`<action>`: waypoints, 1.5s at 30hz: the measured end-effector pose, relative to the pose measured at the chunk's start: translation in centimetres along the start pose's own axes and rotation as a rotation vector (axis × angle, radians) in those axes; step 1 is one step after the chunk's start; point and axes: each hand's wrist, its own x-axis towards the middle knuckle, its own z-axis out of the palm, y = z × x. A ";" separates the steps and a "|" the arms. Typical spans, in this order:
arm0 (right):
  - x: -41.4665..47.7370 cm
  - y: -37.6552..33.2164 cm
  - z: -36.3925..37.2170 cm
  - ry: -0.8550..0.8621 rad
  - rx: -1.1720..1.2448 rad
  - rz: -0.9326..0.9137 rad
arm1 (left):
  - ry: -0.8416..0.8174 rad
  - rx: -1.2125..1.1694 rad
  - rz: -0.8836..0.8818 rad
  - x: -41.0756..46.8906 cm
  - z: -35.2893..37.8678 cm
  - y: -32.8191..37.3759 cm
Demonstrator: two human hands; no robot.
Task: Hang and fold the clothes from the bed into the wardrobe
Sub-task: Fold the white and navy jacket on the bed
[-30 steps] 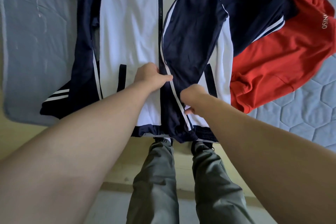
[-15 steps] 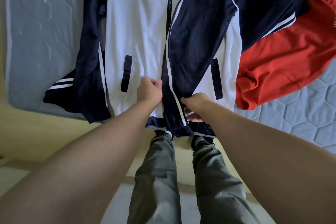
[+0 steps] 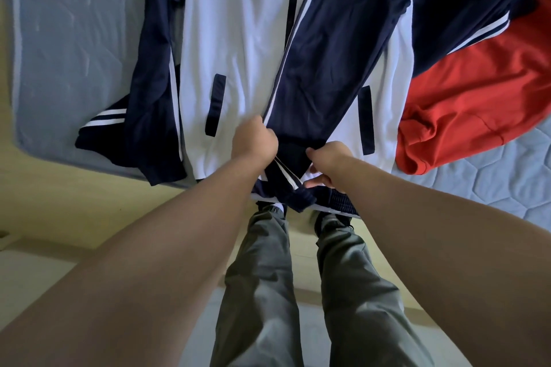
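lengthwise, jacket [image 3: 238,48] runs away from both hands [image 3: 253,143], hem nearest.

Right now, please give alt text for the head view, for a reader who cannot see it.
Both hands, left and right, grip a navy sleeve lying across a white jacket on a blue bed. A red garment lies to the right.

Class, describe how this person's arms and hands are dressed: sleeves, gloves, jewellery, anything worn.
Both forearms are bare, with no sleeves in view. The left hand and right hand wear no gloves, and no watch, bracelet or ring shows. Lower down, grey trousers are worn.
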 end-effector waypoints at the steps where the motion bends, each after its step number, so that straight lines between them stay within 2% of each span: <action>1: 0.2 0.1 0.1 0.004 0.004 0.006 | 0.033 -0.018 -0.003 0.0 -0.2 -0.3; 4: 0.8 0.4 0.5 0.043 0.015 0.029 | 0.177 -0.010 -0.030 -0.3 -0.6 -1.3; 7: 1.5 0.2 1.4 0.069 0.022 0.050 | 0.203 -0.004 -0.050 -0.8 -0.7 -2.2; 10: 1.4 0.0 2.2 0.076 0.022 0.092 | 0.109 0.080 0.108 -1.3 -0.7 -3.2; 12: 1.3 -0.1 2.7 0.080 0.045 0.097 | 0.035 0.041 0.176 -1.3 -1.0 -3.9; 16: 0.8 -0.1 3.8 0.032 0.136 0.138 | -0.023 -0.032 0.150 -0.5 -1.5 -4.2; 19: 0.4 -0.2 4.1 0.023 0.253 0.192 | -0.150 0.071 0.147 -0.2 -2.1 -4.0; 22: 0.0 -0.1 3.8 0.037 0.213 0.190 | -0.273 0.154 0.165 0.2 -3.0 -4.0; 24: 0.0 -0.1 3.7 0.068 0.181 0.172 | -0.312 0.057 0.166 0.7 -4.0 -4.0; 28: 0.1 0.0 4.1 0.084 0.148 0.148 | -0.242 -0.164 0.143 2.1 -6.4 -4.7; 32: 0.7 -0.1 5.0 0.097 0.150 0.145 | -0.199 -0.168 0.146 2.0 -6.7 -6.1; 37: 0.7 -0.1 5.4 0.130 0.037 0.136 | -0.447 -0.155 0.126 0.5 -5.9 -8.2; 39: 0.7 0.1 5.2 0.144 -0.021 0.125 | -0.401 -0.164 0.137 0.0 -5.8 -8.8; 42: 0.6 0.0 4.9 0.163 -0.115 0.110 | -0.113 -0.142 0.127 -0.8 -5.4 -9.3; 45: 0.6 0.1 4.6 0.217 -0.237 0.056 | 0.162 -0.211 -0.059 -1.2 -4.6 -9.8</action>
